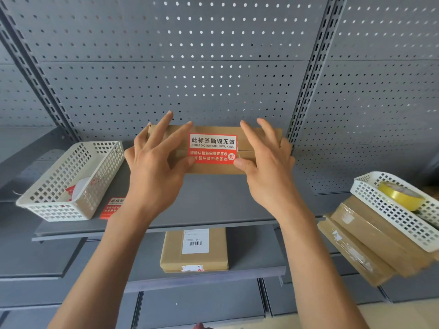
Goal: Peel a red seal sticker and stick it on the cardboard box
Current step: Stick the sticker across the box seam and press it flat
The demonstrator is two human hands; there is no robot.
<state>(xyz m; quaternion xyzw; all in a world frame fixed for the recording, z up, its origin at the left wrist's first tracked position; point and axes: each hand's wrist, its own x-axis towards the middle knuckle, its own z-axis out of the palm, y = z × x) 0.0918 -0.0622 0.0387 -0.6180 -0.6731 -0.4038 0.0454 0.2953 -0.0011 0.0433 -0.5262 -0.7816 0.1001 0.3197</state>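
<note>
A flat cardboard box (213,168) lies on the grey shelf (213,205) against the pegboard. A red and white seal sticker (212,148) lies across the seam on the box's top. My left hand (154,160) rests on the box's left part with straight spread fingers, its thumb pressing the sticker's lower left edge. My right hand (266,157) rests on the right part, fingers spread, thumb touching the sticker's lower right corner.
A white basket (71,184) with sticker backing stands at the left, and a stack of red stickers (111,207) lies beside it. Another box (193,250) sits on the lower shelf. At the right, flat boxes (361,243) carry a white basket (394,210) holding yellow tape (399,195).
</note>
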